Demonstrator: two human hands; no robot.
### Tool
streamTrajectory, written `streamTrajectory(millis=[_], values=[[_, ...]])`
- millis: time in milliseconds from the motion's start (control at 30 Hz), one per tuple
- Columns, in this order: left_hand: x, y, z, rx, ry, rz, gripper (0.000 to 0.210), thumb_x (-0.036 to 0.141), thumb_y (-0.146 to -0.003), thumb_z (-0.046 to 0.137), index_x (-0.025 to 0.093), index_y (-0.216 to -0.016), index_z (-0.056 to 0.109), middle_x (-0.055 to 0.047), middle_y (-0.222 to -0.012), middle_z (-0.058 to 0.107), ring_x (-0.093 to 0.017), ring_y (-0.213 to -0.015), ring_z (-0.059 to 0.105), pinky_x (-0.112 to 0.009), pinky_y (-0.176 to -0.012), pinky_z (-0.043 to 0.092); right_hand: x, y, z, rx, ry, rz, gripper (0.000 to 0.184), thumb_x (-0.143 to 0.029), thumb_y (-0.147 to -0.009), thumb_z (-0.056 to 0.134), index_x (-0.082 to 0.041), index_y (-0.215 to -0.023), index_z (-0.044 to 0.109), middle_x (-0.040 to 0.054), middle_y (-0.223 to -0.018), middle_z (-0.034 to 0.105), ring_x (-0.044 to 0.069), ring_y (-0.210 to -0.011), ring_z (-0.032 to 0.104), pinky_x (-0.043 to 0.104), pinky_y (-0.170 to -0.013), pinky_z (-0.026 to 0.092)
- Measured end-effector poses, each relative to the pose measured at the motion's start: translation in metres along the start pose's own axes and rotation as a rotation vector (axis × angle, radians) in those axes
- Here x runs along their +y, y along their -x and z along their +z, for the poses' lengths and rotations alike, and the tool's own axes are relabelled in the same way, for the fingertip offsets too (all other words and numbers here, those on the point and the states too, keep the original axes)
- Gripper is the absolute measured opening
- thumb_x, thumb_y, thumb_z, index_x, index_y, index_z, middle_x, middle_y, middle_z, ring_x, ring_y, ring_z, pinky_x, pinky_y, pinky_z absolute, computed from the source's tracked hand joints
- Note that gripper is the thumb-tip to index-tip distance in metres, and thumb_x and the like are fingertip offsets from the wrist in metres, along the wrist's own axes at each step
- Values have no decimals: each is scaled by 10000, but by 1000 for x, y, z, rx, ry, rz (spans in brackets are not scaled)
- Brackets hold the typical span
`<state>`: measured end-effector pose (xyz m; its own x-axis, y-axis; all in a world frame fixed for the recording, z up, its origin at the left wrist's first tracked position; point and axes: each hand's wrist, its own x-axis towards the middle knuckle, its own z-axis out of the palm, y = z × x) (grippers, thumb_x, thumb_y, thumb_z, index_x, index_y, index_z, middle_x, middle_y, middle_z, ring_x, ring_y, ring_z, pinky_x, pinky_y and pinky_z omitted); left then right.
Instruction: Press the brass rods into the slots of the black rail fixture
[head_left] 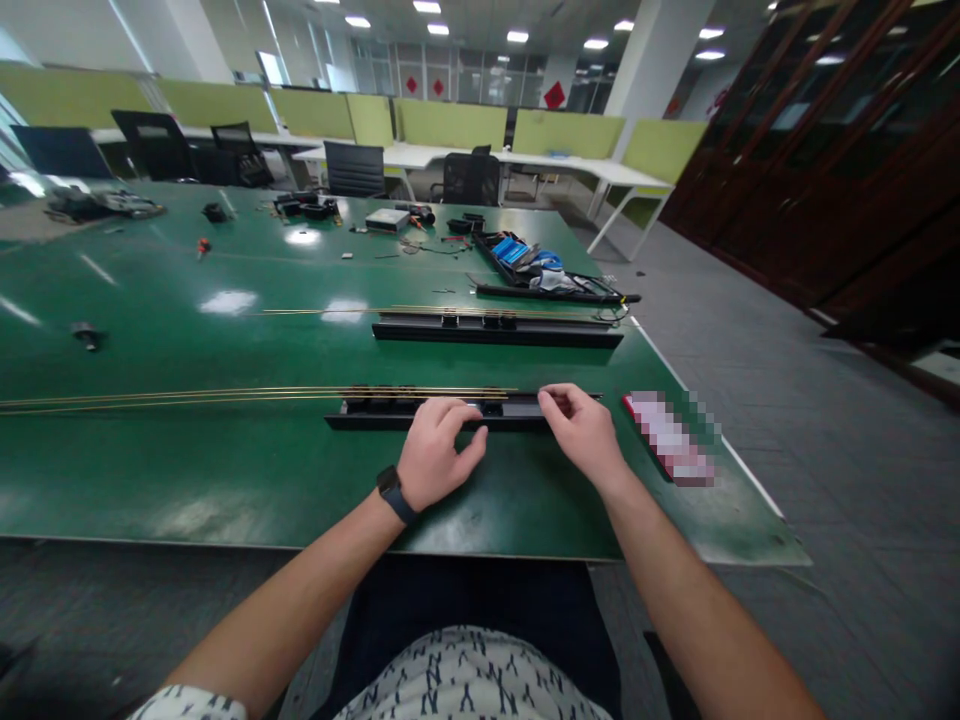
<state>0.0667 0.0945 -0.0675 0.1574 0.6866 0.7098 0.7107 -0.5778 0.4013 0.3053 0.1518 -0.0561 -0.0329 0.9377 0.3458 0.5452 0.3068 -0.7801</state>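
Note:
A long black metal channel (375, 422) lies crosswise on the table in front of me, with small black fittings inside it. Several thin gold-coloured rods (225, 396) run along its far side and stretch out to the left. My left hand (442, 455) is over the middle of the channel, its curved fingers and thumb apart and nothing visible between them. Toward the channel's right end, my right hand (585, 430) is closed, thumb and index finger pinched at the far edge. Whatever is in that pinch is too small or hidden to name.
A second black channel (495, 335) with gold rods lies farther back. Behind it are a black tray (491, 255) of blue and grey material and a white box (388, 220). A red-edged, blurred-out object (667, 440) lies right, near the green table's (225, 480) edge.

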Motion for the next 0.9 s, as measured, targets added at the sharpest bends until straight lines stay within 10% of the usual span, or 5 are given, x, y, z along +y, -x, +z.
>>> streamTrajectory(millis=[333,900], values=[[-35,-47,46,-221,-246,-9,385,530,-908,706,209,-1120,699,-86,-1118,727,-271,-1096,648,-453,-963,451,12,-59,31,-332,159,0,327,-492,-927,590,-230,-780,719,-4,-764,726,156,-713,625,286,-686,428],[-32,-33,52,-125,-321,-4,367,523,-959,645,210,-1130,734,-80,-1066,780,-288,-1086,666,-487,-1004,384,12,-43,42,-264,144,-67,331,-438,-998,537,-230,-787,684,4,-815,729,149,-749,629,272,-708,409]])
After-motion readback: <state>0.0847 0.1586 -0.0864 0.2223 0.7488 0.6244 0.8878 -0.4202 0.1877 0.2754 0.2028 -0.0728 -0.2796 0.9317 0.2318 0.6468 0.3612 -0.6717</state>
